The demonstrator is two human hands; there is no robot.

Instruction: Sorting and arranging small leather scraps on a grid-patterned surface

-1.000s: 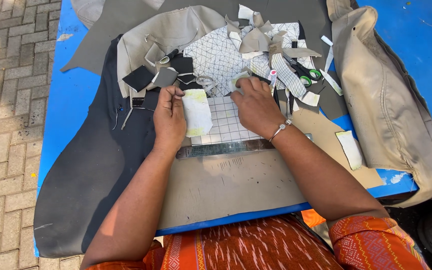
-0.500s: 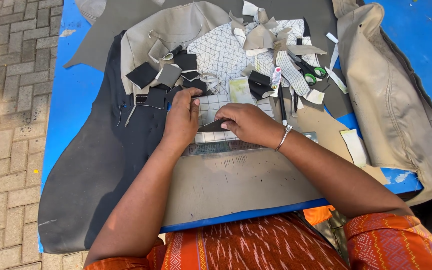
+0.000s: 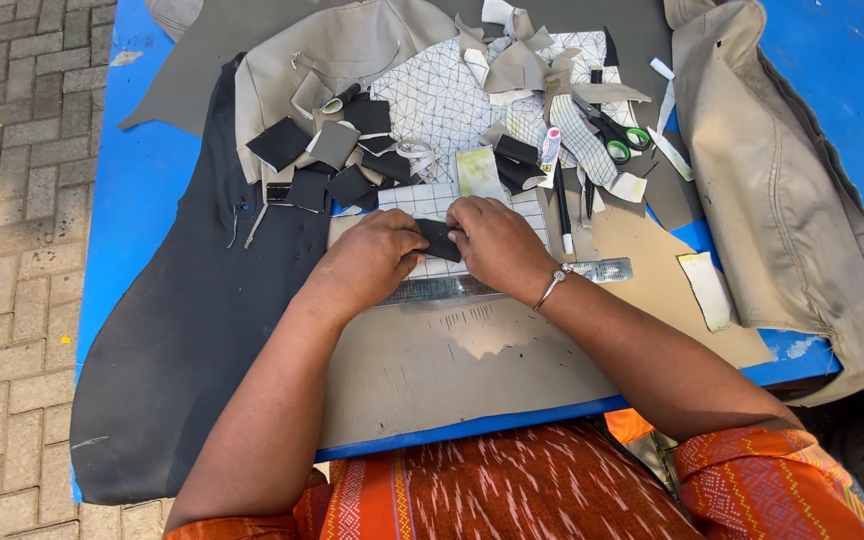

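Down at the middle of the head view, both hands meet over a small black piece (image 3: 440, 238) of material, which lies on a white gridded sheet (image 3: 422, 200) just above a clear ruler (image 3: 472, 288). The left hand (image 3: 367, 262) presses on the black piece from the left with its fingers curled onto it, and the right hand (image 3: 497, 245) pinches the same piece from the right; a thin bracelet (image 3: 550, 288) circles that wrist. Both hands therefore grasp the black piece together, thumbs and fingertips closed on its edges.

Taking the gridded sheet as the landmark: below it spreads a large tan board (image 3: 472, 370), marked with dark specks and short lines. Left of it lies a big dark grey fabric panel (image 3: 182, 340) that hangs toward the paved ground. Just above and to the left sits a cluster of black and grey squares (image 3: 332, 165). Above it lies a quilted white fabric (image 3: 442, 100) under a pile of beige scraps (image 3: 512, 65). To the upper right rest green-handled scissors (image 3: 617, 135), and a black pen (image 3: 562, 205) lies just right of it. Far right, a beige seat cover (image 3: 782, 200) is draped over the blue table (image 3: 137, 190).
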